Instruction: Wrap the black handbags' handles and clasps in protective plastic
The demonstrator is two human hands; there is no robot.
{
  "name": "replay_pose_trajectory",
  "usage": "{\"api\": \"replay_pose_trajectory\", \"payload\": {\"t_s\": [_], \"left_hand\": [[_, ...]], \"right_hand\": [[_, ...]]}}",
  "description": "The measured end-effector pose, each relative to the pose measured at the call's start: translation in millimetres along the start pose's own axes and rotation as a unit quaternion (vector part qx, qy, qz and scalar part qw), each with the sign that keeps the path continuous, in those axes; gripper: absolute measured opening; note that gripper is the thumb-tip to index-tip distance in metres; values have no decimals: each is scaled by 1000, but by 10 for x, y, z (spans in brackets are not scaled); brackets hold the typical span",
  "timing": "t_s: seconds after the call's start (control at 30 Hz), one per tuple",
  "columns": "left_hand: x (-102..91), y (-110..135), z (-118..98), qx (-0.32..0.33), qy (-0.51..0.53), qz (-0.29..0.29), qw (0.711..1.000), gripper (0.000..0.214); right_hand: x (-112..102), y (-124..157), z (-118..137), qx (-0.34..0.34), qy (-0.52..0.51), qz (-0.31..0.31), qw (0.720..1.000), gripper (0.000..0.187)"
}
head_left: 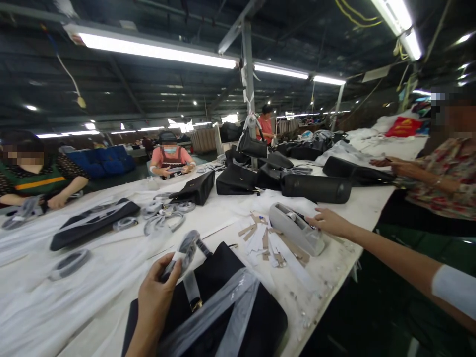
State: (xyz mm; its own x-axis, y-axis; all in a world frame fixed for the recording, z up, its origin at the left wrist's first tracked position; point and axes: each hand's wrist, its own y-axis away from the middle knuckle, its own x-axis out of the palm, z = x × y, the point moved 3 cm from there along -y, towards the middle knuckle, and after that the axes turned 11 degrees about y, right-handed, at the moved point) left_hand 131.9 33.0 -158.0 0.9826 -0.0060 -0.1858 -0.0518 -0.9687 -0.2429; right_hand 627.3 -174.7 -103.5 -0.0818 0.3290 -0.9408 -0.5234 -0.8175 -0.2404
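My left hand is closed around a plastic-wrapped black strap of the black handbag lying in front of me, partly covered in clear film. My right hand reaches out to the right and rests its fingers on the grey tape dispenser; the fingers are bent onto its top. Small paper and cardboard strips lie between the bag and the dispenser.
The long white table carries several black bags, a flat black piece and coiled wrapped straps. Other people sit at the left, far side and right. The table edge runs at right.
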Motion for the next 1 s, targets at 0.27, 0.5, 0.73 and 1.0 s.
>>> {"api": "replay_pose_trajectory", "payload": {"t_s": [0.27,0.5,0.73,1.0], "left_hand": [[12,13,-31,0,-2,6,1000,57],[-23,3,-17,-15,-30,4,999,58],[-34,-16,-1,-20,-52,-5,998,58],[2,-22,59,4,29,-6,1000,54]], "right_hand": [[165,181,-94,129,-231,71,962,54],[-92,423,-192,157,-358,41,919,51],[217,832,-362,258,-412,59,872,38],[571,948,-317,302,-402,10,864,33]]}}
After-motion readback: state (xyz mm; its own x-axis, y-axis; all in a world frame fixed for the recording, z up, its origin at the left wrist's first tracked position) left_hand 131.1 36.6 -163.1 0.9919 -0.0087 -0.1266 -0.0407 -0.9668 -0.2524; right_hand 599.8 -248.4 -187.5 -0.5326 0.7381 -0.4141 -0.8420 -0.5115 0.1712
